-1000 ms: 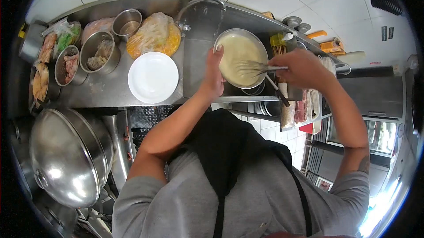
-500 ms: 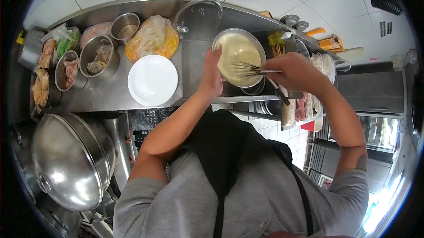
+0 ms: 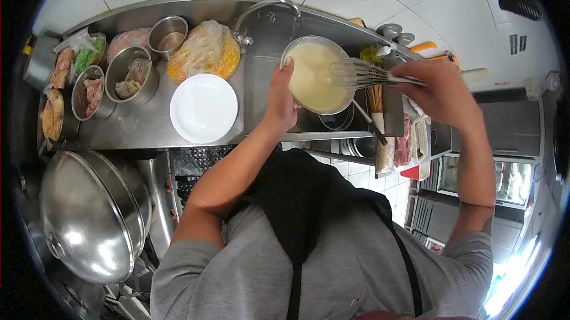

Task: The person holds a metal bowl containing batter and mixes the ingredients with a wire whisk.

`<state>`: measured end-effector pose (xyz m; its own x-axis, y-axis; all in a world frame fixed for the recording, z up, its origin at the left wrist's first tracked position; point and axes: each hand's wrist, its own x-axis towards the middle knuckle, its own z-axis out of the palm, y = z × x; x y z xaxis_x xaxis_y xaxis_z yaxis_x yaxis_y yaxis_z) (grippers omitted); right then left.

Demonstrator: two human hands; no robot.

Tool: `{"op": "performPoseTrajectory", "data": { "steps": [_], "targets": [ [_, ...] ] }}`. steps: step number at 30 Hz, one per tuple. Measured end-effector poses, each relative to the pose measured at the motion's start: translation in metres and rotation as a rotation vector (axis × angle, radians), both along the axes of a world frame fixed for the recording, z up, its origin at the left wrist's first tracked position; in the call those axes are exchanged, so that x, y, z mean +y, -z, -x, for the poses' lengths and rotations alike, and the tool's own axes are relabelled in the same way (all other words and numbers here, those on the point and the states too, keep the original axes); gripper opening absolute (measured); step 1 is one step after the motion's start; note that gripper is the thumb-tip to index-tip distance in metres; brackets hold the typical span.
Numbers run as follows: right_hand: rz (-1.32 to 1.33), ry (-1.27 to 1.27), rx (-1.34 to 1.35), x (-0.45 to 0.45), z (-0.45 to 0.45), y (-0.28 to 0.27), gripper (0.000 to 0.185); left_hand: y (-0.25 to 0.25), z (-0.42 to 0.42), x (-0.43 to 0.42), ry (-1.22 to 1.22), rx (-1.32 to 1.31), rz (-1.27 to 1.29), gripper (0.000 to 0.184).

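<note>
My left hand (image 3: 280,97) grips the left rim of a round metal bowl (image 3: 351,101), thumb on the edge. Pale yellow batter (image 3: 314,76) fills much of the bowl, which is held over the sink below the curved faucet (image 3: 270,2). On the right, my right hand (image 3: 436,85) is closed around the handle of a wire whisk (image 3: 363,73). The whisk lies nearly level, with its wires over the right part of the bowl; whether their tips touch the batter is hard to tell.
Left of the sink are a white plate (image 3: 203,108), a bag of yellow food (image 3: 205,53) and metal pots, including one (image 3: 132,75) with food inside. A large domed metal lid (image 3: 89,216) stands at lower left. Brushes (image 3: 375,103) and packed meat (image 3: 404,142) lie right.
My right hand has moved right and slightly up with the whisk, whose wires now sit at the bowl's right side. The bowl has shifted slightly left and up with my left hand.
</note>
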<state>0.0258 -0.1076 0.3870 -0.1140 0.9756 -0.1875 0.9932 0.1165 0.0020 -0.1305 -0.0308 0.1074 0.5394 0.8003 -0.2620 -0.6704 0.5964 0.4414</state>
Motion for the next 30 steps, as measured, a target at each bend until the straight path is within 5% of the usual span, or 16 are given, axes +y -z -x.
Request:
{"op": "performPoseTrajectory", "data": {
  "steps": [8, 19, 24, 28, 30],
  "targets": [
    [-0.110, 0.086, 0.072, -0.013, 0.007, -0.049, 0.026, -0.003, -0.002, 0.005, -0.025, 0.011, -0.031, 0.046],
    [-0.005, -0.088, 0.064, 0.007, -0.013, 0.093, 0.020, 0.001, -0.010, -0.007, -0.038, -0.007, -0.074, 0.045],
    [0.091, 0.081, -0.068, 0.013, -0.007, 0.075, 0.020, 0.000, -0.001, -0.012, -0.014, 0.016, -0.047, 0.046],
    [0.175, -0.020, 0.205, 0.005, -0.009, 0.092, 0.021, -0.001, 0.000, -0.007, 0.016, 0.039, -0.042, 0.046],
    [0.130, 0.046, 0.132, 0.007, -0.014, 0.087, 0.022, 0.000, 0.003, -0.009, 0.026, 0.050, -0.037, 0.047]
  ]
}}
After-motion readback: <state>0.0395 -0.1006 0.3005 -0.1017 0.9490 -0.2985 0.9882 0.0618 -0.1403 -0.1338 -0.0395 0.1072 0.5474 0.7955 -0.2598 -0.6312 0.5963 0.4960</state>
